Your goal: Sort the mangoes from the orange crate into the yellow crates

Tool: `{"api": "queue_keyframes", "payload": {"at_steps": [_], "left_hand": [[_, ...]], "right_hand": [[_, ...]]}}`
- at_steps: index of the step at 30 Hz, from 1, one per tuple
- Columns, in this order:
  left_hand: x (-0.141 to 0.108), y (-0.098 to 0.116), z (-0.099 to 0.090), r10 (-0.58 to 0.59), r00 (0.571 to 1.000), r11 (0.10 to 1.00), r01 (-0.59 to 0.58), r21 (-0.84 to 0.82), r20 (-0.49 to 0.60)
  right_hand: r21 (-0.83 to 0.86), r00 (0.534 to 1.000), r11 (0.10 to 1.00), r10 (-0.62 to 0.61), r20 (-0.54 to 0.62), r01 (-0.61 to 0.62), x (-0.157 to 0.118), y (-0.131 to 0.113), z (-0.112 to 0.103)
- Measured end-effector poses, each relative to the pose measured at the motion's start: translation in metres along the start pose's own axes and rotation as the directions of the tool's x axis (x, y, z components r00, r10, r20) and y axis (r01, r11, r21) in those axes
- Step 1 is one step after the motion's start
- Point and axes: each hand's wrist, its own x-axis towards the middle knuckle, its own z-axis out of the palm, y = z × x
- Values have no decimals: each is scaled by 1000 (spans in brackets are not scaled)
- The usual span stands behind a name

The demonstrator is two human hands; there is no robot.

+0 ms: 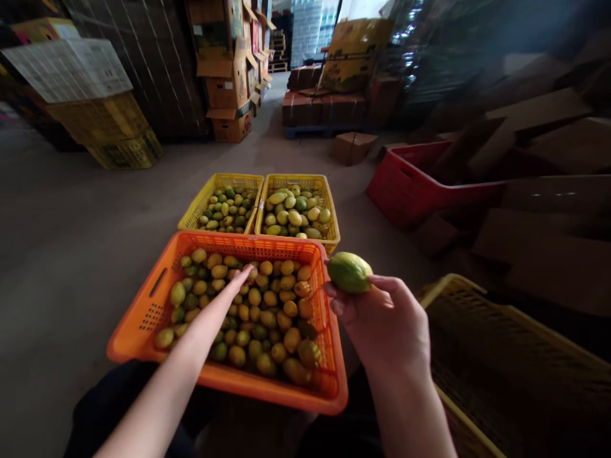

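A large green-yellow lemon is held between the thumb and fingers of my right hand, just beyond the right rim of the orange crate. Many smaller yellow and green lemons fill the bottom of that crate. My left hand reaches in over them toward the far side, touching or very close to a lemon there. Its fingers are mostly hidden, so I cannot make out whether they grip it.
Behind the orange crate stand two yellow crates of lemons, one left and one right. Another yellow crate is at my right. A red bin with cardboard lies farther right. Stacked boxes and crates line the back.
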Motion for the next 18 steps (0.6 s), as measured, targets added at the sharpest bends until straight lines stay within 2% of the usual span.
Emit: {"api": "queue_keyframes", "payload": {"at_steps": [2,4,6,9,11,13,15,18], "left_hand": [[23,27,10,-41,998,998,43,43,-58],[25,58,22,-51,996,997,56,62,-72],[6,87,35,-21,1000,999,21,30,6],[-48,112,55,98,977,989,-75,-126,188],[-83,113,62,154,962,967,-100,-234,224],[-109,105,63,161,964,944,-88,-318,213],[-123,93,58,140,969,920,-52,-388,202],[-130,77,46,104,978,874,-3,-485,180]], "right_hand": [[-8,999,1000,-30,27,30,-3,1,5],[-20,997,999,-27,78,28,-5,4,10],[-48,989,999,3,148,4,-7,9,14],[-125,969,992,56,239,-26,-9,21,18],[-191,959,979,124,253,-76,-10,31,22],[-255,950,953,223,219,-165,-10,42,28],[-300,935,923,303,184,-240,-12,53,34],[-373,917,884,363,164,-283,-14,68,41]]}}
